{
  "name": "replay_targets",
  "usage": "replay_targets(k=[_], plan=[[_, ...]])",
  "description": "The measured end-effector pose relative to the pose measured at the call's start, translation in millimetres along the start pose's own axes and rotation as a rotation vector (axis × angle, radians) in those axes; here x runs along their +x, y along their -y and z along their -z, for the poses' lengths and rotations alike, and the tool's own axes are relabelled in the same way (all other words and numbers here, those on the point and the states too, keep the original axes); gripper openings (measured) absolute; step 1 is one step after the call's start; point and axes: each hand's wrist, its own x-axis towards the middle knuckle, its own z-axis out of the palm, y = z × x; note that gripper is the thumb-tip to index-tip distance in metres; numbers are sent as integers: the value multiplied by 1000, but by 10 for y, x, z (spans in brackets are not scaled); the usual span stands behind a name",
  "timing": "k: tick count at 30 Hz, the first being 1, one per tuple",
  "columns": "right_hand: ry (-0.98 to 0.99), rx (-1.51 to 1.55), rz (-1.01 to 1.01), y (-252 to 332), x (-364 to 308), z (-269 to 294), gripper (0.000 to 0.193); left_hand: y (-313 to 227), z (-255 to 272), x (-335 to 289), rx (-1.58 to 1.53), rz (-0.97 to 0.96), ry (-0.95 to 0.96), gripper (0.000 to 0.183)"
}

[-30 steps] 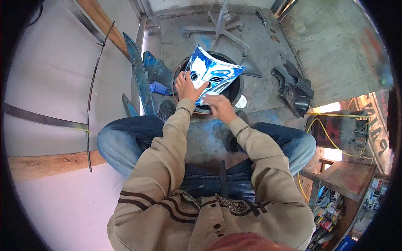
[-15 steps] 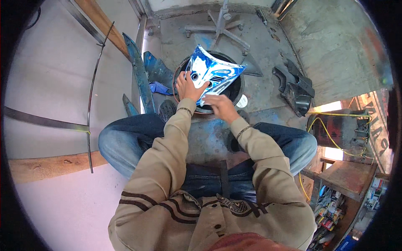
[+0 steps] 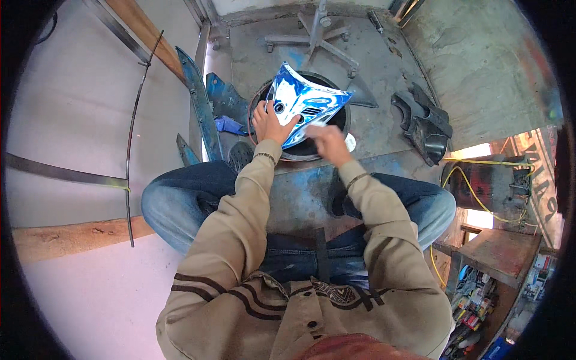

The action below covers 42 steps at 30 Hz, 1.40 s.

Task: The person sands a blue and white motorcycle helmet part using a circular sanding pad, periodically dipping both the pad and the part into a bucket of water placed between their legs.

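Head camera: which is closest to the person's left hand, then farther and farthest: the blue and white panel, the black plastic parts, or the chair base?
1. Blue and white panel: under the left hand.
2. Chair base: up top.
3. Black plastic parts: far right.

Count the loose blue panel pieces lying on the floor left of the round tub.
4: a long curved strip, a broad piece by the tub, a small bright scrap, and a pointed sliver near the knee. Others may be hidden.
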Motion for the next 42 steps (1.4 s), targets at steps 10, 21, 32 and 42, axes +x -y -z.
replay_targets(k=[10,21,32,42], plan=[[92,42,107,381,-103,-246,34,46,49,-31,20,20,15,93],[18,-2,45,429,-106,-266,26,65,38,-37,22,25,-4,93],[-66,14,-34,175,29,-39,22,66,17,-37,49,8,-23,94],[-139,-31,-136,-164,50,259,19,49,21,-16,17,21,26,93]])
